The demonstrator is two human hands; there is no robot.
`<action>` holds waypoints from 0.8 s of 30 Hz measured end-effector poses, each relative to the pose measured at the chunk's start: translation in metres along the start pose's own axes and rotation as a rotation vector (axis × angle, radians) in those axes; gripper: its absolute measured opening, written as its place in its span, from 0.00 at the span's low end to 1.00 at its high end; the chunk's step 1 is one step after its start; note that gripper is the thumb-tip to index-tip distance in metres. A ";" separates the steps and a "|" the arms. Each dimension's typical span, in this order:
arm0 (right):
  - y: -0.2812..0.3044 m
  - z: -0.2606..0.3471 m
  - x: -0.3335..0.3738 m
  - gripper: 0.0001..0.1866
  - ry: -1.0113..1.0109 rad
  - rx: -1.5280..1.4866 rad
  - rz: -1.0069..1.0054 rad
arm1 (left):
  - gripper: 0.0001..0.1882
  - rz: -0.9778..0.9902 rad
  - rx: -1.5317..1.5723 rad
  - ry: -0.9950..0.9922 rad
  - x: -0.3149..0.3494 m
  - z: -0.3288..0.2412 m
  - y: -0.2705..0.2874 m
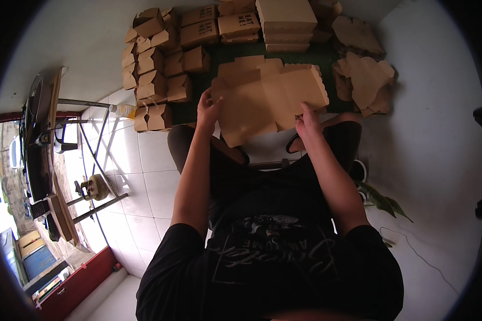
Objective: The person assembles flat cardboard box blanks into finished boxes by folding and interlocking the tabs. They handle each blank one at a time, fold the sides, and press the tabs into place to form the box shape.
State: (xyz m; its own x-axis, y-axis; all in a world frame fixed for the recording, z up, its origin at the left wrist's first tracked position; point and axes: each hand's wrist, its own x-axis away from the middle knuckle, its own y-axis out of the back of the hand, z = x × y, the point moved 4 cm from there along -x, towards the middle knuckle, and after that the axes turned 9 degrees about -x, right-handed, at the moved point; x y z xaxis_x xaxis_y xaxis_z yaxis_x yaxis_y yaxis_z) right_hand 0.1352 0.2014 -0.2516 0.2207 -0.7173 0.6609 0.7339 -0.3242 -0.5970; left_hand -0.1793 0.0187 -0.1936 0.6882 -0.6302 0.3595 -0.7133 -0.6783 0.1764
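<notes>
Between my hands is an unfolded brown cardboard box blank (251, 104), with creased panels and a scalloped edge on its right side. My left hand (208, 109) grips its left edge, thumb on top. On the lower right edge, my right hand (308, 120) pinches the card near a small slot. The blank is tilted over the near edge of a green-topped table (201, 85), and part of it hangs above my lap. The fingers beneath the card are hidden.
Folded small boxes (151, 83) are stacked at the table's left. Printed boxes (200, 32) and a pile of larger flat-lidded boxes (286, 21) stand at the back. Flat blanks (364, 80) lie at the right. A metal-framed stand (85, 107) is on the far left.
</notes>
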 end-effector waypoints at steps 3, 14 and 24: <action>0.002 0.000 -0.002 0.29 0.049 -0.002 0.027 | 0.35 0.039 -0.087 0.065 -0.002 0.015 0.002; 0.014 0.048 -0.013 0.37 0.293 0.276 0.031 | 0.33 -0.083 -0.429 -0.115 -0.022 0.029 0.002; 0.003 0.095 -0.018 0.32 0.725 0.669 -0.126 | 0.29 -0.172 -0.576 -0.266 -0.031 0.020 -0.003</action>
State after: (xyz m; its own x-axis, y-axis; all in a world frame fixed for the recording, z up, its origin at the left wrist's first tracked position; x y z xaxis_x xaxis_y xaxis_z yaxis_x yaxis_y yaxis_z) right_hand 0.1945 0.2718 -0.2222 -0.1661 -0.9774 0.1306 0.9854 -0.1694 -0.0146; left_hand -0.1952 0.0324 -0.2238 0.7552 -0.6530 0.0570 -0.4966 -0.5132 0.7000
